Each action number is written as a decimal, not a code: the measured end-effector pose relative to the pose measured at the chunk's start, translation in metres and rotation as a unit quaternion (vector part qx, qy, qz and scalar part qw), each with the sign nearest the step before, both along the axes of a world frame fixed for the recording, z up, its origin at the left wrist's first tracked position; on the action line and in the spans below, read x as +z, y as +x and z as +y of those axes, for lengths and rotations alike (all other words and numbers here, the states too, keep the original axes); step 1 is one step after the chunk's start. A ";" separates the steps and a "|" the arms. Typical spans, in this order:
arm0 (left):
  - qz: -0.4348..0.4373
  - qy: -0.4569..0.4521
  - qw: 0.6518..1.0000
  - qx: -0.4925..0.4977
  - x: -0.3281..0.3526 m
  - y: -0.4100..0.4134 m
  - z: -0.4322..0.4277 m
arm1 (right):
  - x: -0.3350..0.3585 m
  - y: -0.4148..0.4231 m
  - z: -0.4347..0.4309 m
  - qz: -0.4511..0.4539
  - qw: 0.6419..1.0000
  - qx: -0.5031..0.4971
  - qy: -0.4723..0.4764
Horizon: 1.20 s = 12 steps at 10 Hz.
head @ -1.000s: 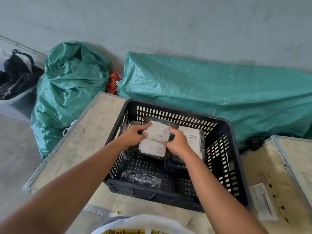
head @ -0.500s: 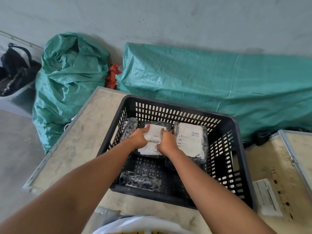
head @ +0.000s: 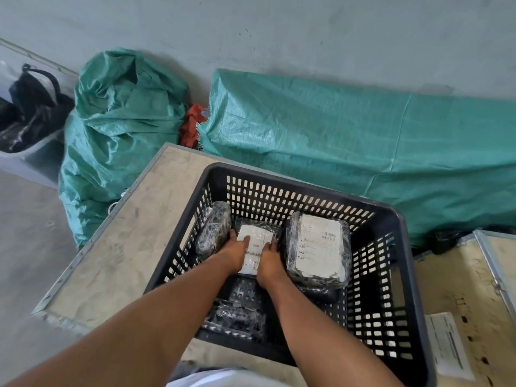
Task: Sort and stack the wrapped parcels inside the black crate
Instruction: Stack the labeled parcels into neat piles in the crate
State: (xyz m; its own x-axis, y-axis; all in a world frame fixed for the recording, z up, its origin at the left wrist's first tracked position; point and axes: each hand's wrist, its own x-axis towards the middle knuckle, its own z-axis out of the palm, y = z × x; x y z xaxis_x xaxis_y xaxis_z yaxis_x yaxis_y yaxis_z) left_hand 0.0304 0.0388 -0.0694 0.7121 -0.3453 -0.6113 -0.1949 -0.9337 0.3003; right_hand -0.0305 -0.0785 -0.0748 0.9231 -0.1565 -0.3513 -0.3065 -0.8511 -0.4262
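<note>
Both hands down inside the black crate (head: 410, 247), on one small wrapped parcel (head: 255, 241) with a white label up. Left hand (head: 233, 254) clamps its left edge, thumb laid over the label; right hand (head: 269, 259) clamps the right edge, fingers curled down the side. Grip on both is closed around the parcel, not spread. Parcel sits low, near the far wall of the crate; can't tell if it's resting on the crate floor or held just off it, hands block the underside.

Just left of it, a dark film-wrapped parcel (head: 213, 233) leans tilted against the crate's left wall, touching the left hand's fingers or very near. Just right, a bigger labelled parcel (head: 318, 248) lies flat on top of another dark bundle, close beside the right hand. One more dark wrapped parcel (head: 236, 319) lies at the near wall, between the forearms.

Crate stands on a scuffed plywood worktop (head: 122, 247). Behind it, green woven sacks (head: 349, 141) against the wall.
</note>
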 end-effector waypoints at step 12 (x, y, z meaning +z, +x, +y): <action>-0.149 -0.355 0.909 0.157 0.119 -0.034 0.158 | 0.058 0.018 0.080 -0.021 0.957 0.023 0.289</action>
